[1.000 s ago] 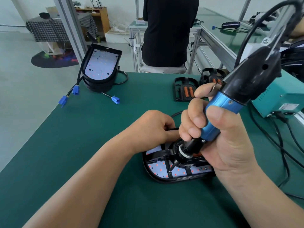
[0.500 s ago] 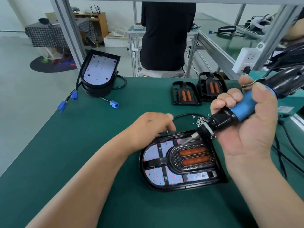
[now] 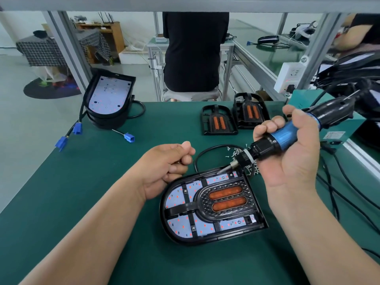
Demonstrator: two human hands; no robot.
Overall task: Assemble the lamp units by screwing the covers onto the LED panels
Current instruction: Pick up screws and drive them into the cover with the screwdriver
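- At bench centre, toward 6 o'clock, the lamp unit (image 3: 211, 237) lies flat on the mat (image 3: 82, 192). The cover (image 3: 225, 199) is seated on the LED panel (image 3: 176, 197), orange lenses up.
- Driver (image 3: 284, 136): the bit is tilted low, its tip over the unit's 12 o'clock edge. Contact with a screw point cannot be confirmed.
- Right hand (image 3: 287, 163), at 2 o'clock of the unit: fingers and thumb are wrapped firmly round the driver's blue barrel.
- Left hand (image 3: 166, 163), at 10 o'clock, just beside the unit: fingers are curled into a fist. Whether they enclose screws cannot be told.
- Screws (image 3: 236, 150): a loose heap at 1 o'clock, partly behind the driver nose, within a cable loop (image 3: 196, 159).
- Spare covers (image 3: 219, 121): two, at 12 to 1 o'clock.
- Panel stack (image 3: 109, 95) with blue connectors (image 3: 77, 128): at 10 o'clock, well apart.
- Step in hand, as judged: the pause between fastenings. Which points already carry screws is too small to tell.
- Next move calls for a screw set in an open point and the bit brought upright onto its head. The left hand should steady the unit against torque.
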